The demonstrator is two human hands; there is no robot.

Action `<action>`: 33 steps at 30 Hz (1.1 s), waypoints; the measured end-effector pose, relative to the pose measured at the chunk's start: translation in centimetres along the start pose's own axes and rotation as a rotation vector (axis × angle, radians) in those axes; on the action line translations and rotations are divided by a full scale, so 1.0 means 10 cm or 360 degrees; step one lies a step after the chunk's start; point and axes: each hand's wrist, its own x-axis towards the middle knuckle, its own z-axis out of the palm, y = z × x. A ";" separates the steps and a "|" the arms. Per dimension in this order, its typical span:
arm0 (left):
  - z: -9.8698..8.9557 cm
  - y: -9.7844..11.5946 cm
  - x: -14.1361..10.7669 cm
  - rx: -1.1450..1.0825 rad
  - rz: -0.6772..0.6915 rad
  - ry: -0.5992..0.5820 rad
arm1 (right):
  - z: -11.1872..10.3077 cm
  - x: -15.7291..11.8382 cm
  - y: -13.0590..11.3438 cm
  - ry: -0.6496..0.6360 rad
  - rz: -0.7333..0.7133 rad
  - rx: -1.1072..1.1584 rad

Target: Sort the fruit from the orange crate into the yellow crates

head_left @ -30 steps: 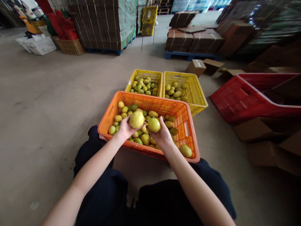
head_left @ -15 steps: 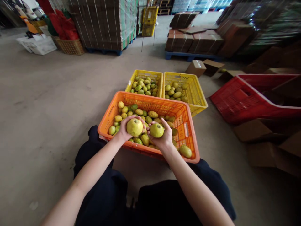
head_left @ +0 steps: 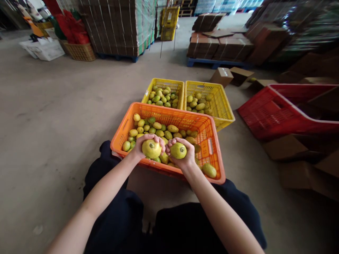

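My left hand [head_left: 138,146] is wrapped around a large yellow lemon [head_left: 151,149], its stem end facing me. Close beside it, my right hand [head_left: 189,156] grips a smaller, greener lemon [head_left: 178,151], also stem end toward me. Both hands are above the near side of an orange plastic crate [head_left: 169,110], which stands in front of my knees. Inside lie many loose lemons [head_left: 172,128], yellow to green; my hands hide some of them. One bigger lemon [head_left: 209,170] rests in the near right corner.
Behind the orange crate stand a left yellow crate [head_left: 169,80] and a right yellow crate [head_left: 224,112], both holding lemons. A red crate [head_left: 261,113] and cardboard boxes [head_left: 293,150] are on the right. Farther off are wrapped pallet stacks [head_left: 111,28] and a wicker basket [head_left: 81,52].
The fingers of both hands have curled farther over the tops of the lemons. Each lemon has turned slightly in its hand. The crates stand as before.
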 end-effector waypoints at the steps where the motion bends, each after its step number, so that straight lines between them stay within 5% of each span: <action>1: -0.01 -0.01 0.00 0.0011 0.0006 -0.0023 | 0.00 0.00 0.00 -0.0015 -0.0036 0.0003; 14: -0.04 -0.03 0.00 0.0003 -0.0046 -0.0189 | 0.01 -0.02 0.00 0.0008 -0.0125 0.0073; 21: 0.04 0.02 0.08 -0.0513 -0.0132 0.0325 | 0.00 0.06 0.03 0.0360 -0.0019 0.0307; 33: -0.06 -0.02 0.17 -0.0971 -0.0175 0.0858 | -0.09 0.17 0.16 0.0668 0.0180 0.0243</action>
